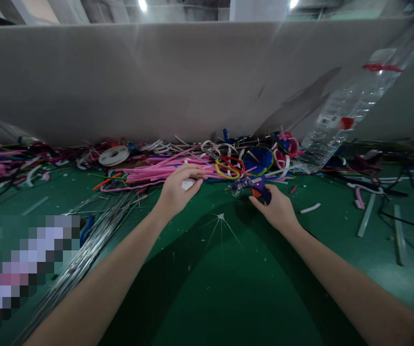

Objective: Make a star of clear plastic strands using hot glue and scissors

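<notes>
My left hand (178, 188) is curled, thumb towards the fingers, around a small white speckled piece (188, 184) of unclear kind. Just beyond it lies a bundle of pink fuzzy stems (156, 169). My right hand (277, 204) grips the handle of a purple hot glue gun (261, 185) with an orange trigger and a small red light. The gun's nozzle end points left and has clumps stuck about it. On the green table between my hands sits a small whitish blob (221, 217) with thin strands fanning out towards me.
Scissors with yellow and red handles (228, 168), a white spool (114, 155) and a blue cup-like piece (259, 160) lie along the grey partition (156, 86). A clear plastic bottle (351, 105) stands at right. Thin silvery wires (95, 250) spread at left; glue sticks (366, 216) lie at right.
</notes>
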A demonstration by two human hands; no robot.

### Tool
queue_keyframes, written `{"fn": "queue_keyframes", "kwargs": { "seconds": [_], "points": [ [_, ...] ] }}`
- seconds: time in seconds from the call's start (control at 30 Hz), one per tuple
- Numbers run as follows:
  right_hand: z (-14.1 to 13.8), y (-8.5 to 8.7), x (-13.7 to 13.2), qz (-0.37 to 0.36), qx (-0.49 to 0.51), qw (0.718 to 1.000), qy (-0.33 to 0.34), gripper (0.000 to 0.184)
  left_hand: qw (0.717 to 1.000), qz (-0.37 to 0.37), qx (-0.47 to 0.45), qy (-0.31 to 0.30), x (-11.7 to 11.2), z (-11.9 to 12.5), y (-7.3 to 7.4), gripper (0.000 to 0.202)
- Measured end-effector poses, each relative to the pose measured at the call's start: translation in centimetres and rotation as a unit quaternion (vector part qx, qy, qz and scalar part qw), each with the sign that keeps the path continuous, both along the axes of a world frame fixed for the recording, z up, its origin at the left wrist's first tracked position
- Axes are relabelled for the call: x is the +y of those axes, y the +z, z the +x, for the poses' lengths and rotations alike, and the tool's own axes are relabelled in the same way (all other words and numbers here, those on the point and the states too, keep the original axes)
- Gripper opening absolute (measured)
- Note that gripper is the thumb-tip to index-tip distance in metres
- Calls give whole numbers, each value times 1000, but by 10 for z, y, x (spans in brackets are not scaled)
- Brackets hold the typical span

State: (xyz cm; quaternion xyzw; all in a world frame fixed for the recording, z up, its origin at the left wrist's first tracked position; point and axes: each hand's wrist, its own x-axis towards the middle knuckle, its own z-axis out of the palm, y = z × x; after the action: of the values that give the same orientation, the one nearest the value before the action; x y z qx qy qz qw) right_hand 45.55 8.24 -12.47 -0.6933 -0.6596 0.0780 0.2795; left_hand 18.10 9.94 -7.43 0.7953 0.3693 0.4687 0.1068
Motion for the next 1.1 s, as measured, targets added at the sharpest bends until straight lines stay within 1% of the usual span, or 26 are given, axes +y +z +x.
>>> {"fn": "queue_keyframes", "kwargs": {
  "seconds": [0.1, 0.17, 0.23, 0.33, 0.4, 0.5, 0.57, 0.7, 0.77, 0.83, 0.9, 1.0, 1.1],
  "points": [
    [1, -1, 0, 5, -3, 1000, 1, 70, 991, -86, -98, -25, 6, -4, -5, 21],
    [1, -2, 1, 9, -3, 1000, 2, 70, 984, -126, -125, -18, 10, -6, -11, 24],
    [1, -2, 1, 10, -4, 1000, 0, 70, 980, -153, -124, -9, 11, -7, -17, 25],
    [1, -2, 1, 6, -5, 1000, -1, 70, 978, -175, -112, -22, 11, -5, -25, 21],
    [1, -1, 1, 4, -6, 1000, 0, 70, 977, -173, -117, -32, 10, -3, -29, 20],
    [1, -1, 1, -1, -7, 1000, -1, 71, 978, -160, -126, -39, 9, -1, -33, 26],
    [1, -1, 1, -3, -6, 1000, -2, 71, 980, -164, -106, -41, 8, -1, -36, 30],
    [1, -1, 1, -3, -6, 1000, -3, 72, 978, -192, -65, -41, 8, -4, -43, 30],
    [1, -1, 1, -4, -2, 1000, -1, 71, 972, -219, -61, -54, 8, -4, -44, 29],
    [2, -1, 1, -3, 5, 1000, 2, 71, 968, -234, -67, -59, 7, -4, -41, 27],
    [2, -1, 1, -1, 9, 1000, 1, 71, 973, -216, -73, -36, 5, -4, -35, 25],
    [3, -1, 1, 9, 10, 1000, -1, 69, 984, -173, -41, 29, -3, -7, -29, 21],
    [2, -2, 1, 21, 15, 1000, -1, 68, 988, -131, 30, 78, -15, -13, -34, 18]
  ]
}}
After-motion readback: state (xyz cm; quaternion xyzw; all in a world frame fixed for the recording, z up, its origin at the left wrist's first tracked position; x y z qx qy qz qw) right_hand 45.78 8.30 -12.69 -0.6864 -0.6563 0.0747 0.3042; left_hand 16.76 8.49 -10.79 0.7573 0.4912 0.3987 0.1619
